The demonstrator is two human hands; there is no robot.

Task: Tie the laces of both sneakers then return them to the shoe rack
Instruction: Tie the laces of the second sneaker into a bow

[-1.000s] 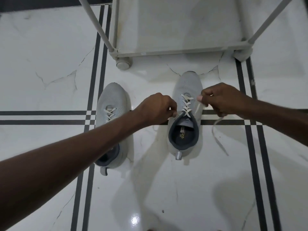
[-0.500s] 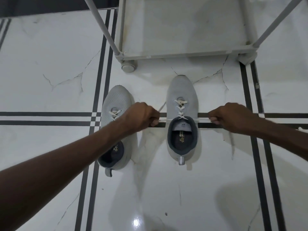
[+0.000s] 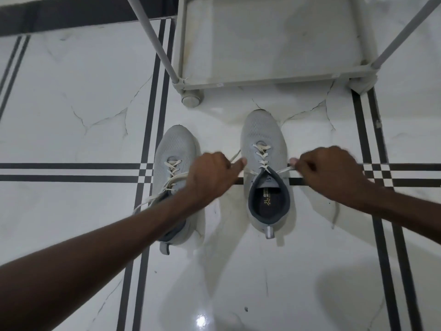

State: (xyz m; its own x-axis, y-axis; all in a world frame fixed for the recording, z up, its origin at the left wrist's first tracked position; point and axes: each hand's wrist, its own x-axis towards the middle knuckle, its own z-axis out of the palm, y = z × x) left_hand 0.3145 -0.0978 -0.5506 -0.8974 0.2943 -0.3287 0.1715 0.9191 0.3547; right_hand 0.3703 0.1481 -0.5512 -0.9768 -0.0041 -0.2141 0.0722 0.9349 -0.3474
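Observation:
Two grey sneakers stand on the white floor with their toes toward the shoe rack (image 3: 269, 80). On either side of the right sneaker (image 3: 261, 132) my hands each pinch one end of its white lace. My left hand (image 3: 211, 174) grips the left lace end and my right hand (image 3: 329, 172) grips the right one, both strands pulled sideways from the top eyelets. The left sneaker (image 3: 174, 149) lies partly under my left forearm, its white laces (image 3: 164, 185) loose and trailing over its left side.
The rack's grey bottom shelf, slanted poles (image 3: 152, 39) and a round foot (image 3: 191, 99) stand just beyond the shoes. The floor is glossy white marble tile with black stripe bands (image 3: 71, 172). A dark wall base (image 3: 71, 17) runs along the far left.
The right sneaker's lace ends were first held close over the tongue, then pulled out wide to both sides. Now both hands have come back in a little toward the shoe.

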